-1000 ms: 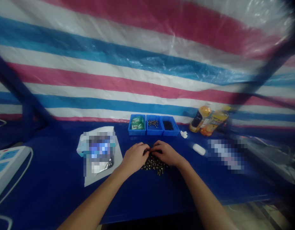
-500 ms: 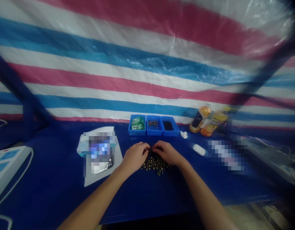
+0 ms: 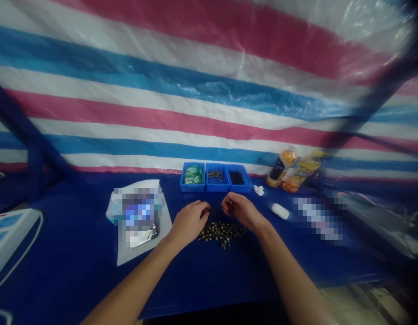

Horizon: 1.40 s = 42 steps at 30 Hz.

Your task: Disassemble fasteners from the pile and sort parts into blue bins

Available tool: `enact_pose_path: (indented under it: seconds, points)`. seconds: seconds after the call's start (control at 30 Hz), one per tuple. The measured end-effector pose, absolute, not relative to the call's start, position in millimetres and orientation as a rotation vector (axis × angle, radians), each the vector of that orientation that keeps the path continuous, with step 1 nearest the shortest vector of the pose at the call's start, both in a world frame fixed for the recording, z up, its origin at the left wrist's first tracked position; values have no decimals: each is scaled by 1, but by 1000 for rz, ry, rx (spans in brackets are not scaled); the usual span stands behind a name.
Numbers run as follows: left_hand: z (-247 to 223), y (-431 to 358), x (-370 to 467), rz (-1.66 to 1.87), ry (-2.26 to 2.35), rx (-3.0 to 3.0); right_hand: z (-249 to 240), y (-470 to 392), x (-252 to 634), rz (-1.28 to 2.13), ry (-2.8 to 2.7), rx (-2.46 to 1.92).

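My left hand is closed at the upper left of a heap of small brass-coloured, screw-like metal pieces, its fingers curled toward the thumb. Something dark seems to be at its fingertips, too small to name. Above the right part of the heap, my right hand is raised with fingers curled in, and what it may hold is hidden. Behind the hands stand three blue bins: one with green-wrapped packets, a middle one with small metal pieces, and one with small black pieces.
Two drink bottles stand at the back right. Nearer are a crumpled tissue and a white oval case. A white sheet with blurred packs lies left, beyond a power strip. A striped sheet hangs behind the blue table.
My hands have moved apart: the right has lifted off the heap, its fingers curling in. The left has shifted only slightly. More of the heap shows between them.
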<state>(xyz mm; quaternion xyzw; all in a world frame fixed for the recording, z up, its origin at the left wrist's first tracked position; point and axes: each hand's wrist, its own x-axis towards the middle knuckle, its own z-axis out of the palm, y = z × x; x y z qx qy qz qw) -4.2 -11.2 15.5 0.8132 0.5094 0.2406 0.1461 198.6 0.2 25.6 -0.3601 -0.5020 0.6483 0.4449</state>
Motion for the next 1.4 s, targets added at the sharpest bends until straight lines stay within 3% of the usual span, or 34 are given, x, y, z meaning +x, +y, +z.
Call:
enact_pose_path:
  seconds: [0.4, 0.83, 1.1, 1.27, 1.4]
  points:
    - [11, -9, -3, 693, 1475, 2341, 42, -11, 200, 1846, -1109, -727]
    - [26, -15, 2, 1191, 1148, 2272, 19, 0, 186, 1376, -1461, -994]
    - [26, -13, 2, 1232, 1098, 2283, 21, -2, 189, 1408, -1554, -1035]
    - [28, -17, 2, 1259, 1158, 2170, 19, 1, 196, 1535, -1355, -1045]
    - [32, -18, -1, 1257, 1193, 2143, 17, 11, 205, 1388, -988, -1077]
